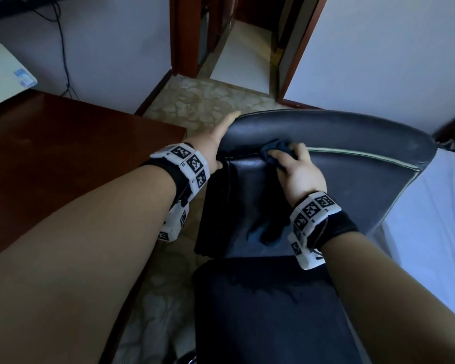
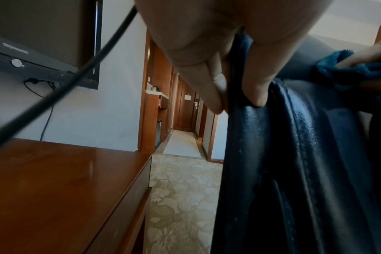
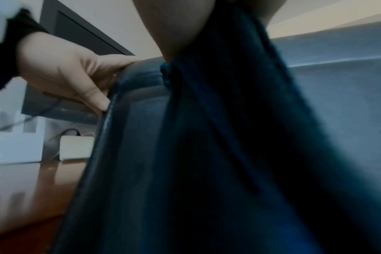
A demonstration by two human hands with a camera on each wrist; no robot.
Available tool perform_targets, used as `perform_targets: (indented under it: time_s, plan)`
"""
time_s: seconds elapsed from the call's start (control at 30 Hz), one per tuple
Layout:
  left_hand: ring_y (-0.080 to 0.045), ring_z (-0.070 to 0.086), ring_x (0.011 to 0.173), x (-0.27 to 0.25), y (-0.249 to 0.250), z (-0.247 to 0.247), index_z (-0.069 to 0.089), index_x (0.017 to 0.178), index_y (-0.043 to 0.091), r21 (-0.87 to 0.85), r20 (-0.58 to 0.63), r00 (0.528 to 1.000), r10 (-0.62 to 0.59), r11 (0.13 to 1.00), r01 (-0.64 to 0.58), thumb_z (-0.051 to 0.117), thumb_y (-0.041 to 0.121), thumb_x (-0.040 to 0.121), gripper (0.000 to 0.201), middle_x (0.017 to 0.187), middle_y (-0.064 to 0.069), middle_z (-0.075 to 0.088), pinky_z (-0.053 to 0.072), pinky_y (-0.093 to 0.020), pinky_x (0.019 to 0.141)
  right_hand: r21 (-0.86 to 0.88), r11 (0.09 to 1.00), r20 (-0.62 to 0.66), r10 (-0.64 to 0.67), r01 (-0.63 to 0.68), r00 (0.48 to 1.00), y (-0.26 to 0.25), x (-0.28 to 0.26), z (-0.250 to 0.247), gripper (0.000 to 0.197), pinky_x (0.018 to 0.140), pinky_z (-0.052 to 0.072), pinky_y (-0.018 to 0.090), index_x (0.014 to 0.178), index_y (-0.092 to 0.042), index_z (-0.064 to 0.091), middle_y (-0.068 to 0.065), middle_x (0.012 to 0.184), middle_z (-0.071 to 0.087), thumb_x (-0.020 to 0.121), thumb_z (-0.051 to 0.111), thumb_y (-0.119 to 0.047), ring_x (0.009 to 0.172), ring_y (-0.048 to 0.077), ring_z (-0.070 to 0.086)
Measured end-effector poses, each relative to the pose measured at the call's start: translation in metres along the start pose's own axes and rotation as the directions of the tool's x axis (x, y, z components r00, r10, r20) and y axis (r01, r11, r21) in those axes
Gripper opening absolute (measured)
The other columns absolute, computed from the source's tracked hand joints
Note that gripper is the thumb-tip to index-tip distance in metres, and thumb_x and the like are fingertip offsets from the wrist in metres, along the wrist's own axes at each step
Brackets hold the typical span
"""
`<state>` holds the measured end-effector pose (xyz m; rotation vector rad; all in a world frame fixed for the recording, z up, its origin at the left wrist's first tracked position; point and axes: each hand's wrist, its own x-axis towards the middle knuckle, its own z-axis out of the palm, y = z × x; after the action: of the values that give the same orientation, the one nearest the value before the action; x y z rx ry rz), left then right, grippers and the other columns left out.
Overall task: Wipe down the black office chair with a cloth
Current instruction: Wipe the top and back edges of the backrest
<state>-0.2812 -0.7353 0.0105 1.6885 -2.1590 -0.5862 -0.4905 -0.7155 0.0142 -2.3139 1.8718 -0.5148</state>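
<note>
The black leather office chair (image 1: pixel 339 164) stands between a reddish-brown wooden desk (image 1: pixel 63 153) and a white bed (image 1: pixel 431 219). The left hand (image 1: pixel 216 143) grips the backrest's left edge. The right hand (image 1: pixel 298 172) presses a bunched dark teal cloth (image 1: pixel 272 151) against the upper backrest, fingers curled over it.
</note>
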Motion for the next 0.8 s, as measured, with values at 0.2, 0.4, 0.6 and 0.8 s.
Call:
perform_targets:
  time_s: [0.2, 0.4, 0.6, 0.8]
  plan:
    - [-0.031, 0.057, 0.109, 0.003, -0.002, 0.001, -0.005, 0.145, 0.04, -0.076, -0.025, 1.0, 0.018, 0.997, -0.02, 0.067, 0.002, 0.079, 0.105, 0.138, -0.014, 0.043, 0.048, -0.044, 0.093, -0.041, 0.981, 0.162, -0.178, 0.187, 0.971, -0.05, -0.003, 0.021, 0.042, 0.074, 0.034, 0.026, 0.134, -0.035, 0.043, 0.002, 0.141, 0.03, 0.093, 0.047, -0.028, 0.108, 0.03, 0.051]
    - [-0.031, 0.061, 0.101, 0.004, -0.008, 0.003, -0.011, 0.14, 0.048, -0.059, -0.016, 0.999, 0.027, 0.998, -0.028, 0.068, 0.007, 0.079, 0.108, 0.131, -0.017, 0.048, 0.051, -0.045, 0.088, -0.057, 0.997, 0.083, -0.04, 0.044, 0.996, -0.024, -0.001, 0.013, 0.037, 0.067, 0.029, 0.022, 0.129, -0.037, 0.047, 0.003, 0.136, 0.034, 0.093, 0.046, -0.027, 0.1, 0.031, 0.054]
    - [-0.029, 0.059, 0.107, -0.004, -0.021, 0.004, -0.014, 0.132, 0.057, -0.089, -0.025, 0.999, 0.026, 0.996, -0.029, 0.07, 0.005, 0.077, 0.113, 0.138, -0.015, 0.042, 0.05, -0.045, 0.091, 0.01, 0.993, 0.174, -0.117, 0.117, 0.978, -0.058, -0.005, 0.026, 0.04, 0.066, 0.029, 0.023, 0.128, -0.025, 0.043, 0.001, 0.112, 0.051, 0.092, 0.043, -0.044, 0.101, 0.027, 0.056]
    - [-0.028, 0.064, 0.087, -0.013, -0.026, 0.0, -0.013, 0.136, 0.054, -0.093, 0.006, 0.999, 0.049, 0.994, -0.048, 0.072, 0.003, 0.075, 0.117, 0.126, -0.016, 0.051, 0.054, -0.045, 0.08, -0.061, 0.995, 0.238, -0.065, 0.082, 0.969, -0.063, -0.015, 0.018, 0.038, 0.077, 0.037, 0.029, 0.131, -0.032, 0.041, 0.005, 0.128, 0.045, 0.095, 0.036, -0.042, 0.107, 0.03, 0.053]
